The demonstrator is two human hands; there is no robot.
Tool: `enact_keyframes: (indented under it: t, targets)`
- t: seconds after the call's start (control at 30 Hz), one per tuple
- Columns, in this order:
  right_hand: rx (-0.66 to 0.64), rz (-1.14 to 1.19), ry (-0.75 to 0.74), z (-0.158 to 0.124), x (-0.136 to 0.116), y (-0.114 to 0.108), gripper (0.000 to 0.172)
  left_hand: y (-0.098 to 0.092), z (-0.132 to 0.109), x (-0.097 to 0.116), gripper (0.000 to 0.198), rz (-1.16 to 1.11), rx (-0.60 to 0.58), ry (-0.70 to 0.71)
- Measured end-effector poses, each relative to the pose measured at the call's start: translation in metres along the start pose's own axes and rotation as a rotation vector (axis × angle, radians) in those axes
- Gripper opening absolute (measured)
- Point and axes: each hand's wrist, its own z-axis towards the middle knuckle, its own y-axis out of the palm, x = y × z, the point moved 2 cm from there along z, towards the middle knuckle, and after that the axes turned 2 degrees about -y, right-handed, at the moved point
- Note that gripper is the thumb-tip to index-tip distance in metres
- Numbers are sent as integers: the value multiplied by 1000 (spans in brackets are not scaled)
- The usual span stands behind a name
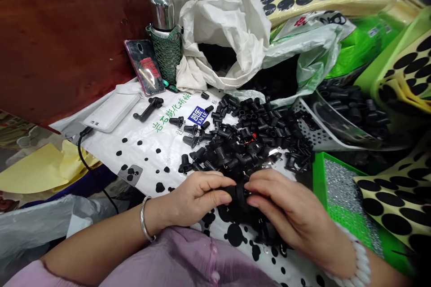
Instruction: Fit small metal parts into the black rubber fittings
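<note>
My left hand (197, 197) and my right hand (289, 215) meet just in front of me, fingers pinched together on one small black plastic part (237, 192). Right behind them lies a heap of similar black plastic parts (249, 136) on a white printed sack (151, 136) spread over the table. A silver bangle circles my left wrist and a white bead bracelet my right wrist. Small black round stickers (234, 235) are scattered on the sack beneath my hands.
A white power bank (111, 112) with a cable, a phone (148, 66) and a steel flask (164, 31) stand at the back left by a brown board. White bags (218, 22) sit behind the heap. Yellow sheets of black discs (393, 197) and a green tray (321, 175) lie right.
</note>
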Motion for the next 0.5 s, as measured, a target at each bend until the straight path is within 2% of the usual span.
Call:
enact_keyframes:
  t: [0.17, 0.3, 0.4, 0.5]
  targets:
    - [99, -210, -68, -12, -10, 20, 13, 3, -6, -8, 22, -55, 15, -73]
    - [230, -112, -26, -21, -13, 32, 10, 5, -9, -9, 21, -62, -16, -117]
    - [194, 209, 201, -22, -8, 34, 9, 4, -10, -4, 22, 90, -66, -35]
    - [111, 603, 583, -22, -1, 37, 14, 4, -10, 1, 25, 306, -62, 123]
